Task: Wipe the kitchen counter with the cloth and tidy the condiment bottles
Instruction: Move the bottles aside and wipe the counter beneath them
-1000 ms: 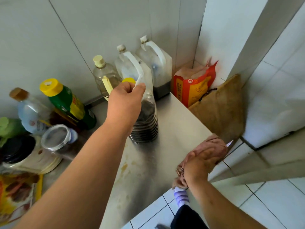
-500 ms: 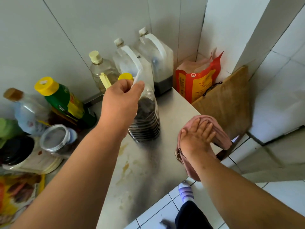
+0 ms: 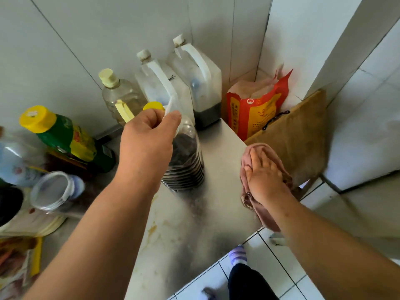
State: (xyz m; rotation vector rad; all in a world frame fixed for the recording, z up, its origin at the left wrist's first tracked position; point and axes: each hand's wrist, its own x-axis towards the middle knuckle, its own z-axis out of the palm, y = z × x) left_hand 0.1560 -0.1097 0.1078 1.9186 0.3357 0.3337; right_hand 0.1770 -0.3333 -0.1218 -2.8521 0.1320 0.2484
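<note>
The right hand (image 3: 264, 176), fingers spread flat, has pushed the pink cloth (image 3: 269, 216) up the surface (image 3: 216, 204) edge; the left hand (image 3: 147, 141) still grips the dark sauce bottle (image 3: 186, 156) by its handle, so wiping proceeds.

Curled left hand (image 3: 147, 144), flat right hand (image 3: 264, 176).

Right hand (image 3: 263, 176) slid cloth (image 3: 257, 149) forward along counter (image 3: 216, 146)

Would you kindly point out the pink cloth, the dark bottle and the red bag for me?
pink cloth (image 3: 262, 147), head view, the fold beyond the fingertips.
dark bottle (image 3: 186, 161), head view, its ribbed body.
red bag (image 3: 257, 118), head view, its printed front.
</note>
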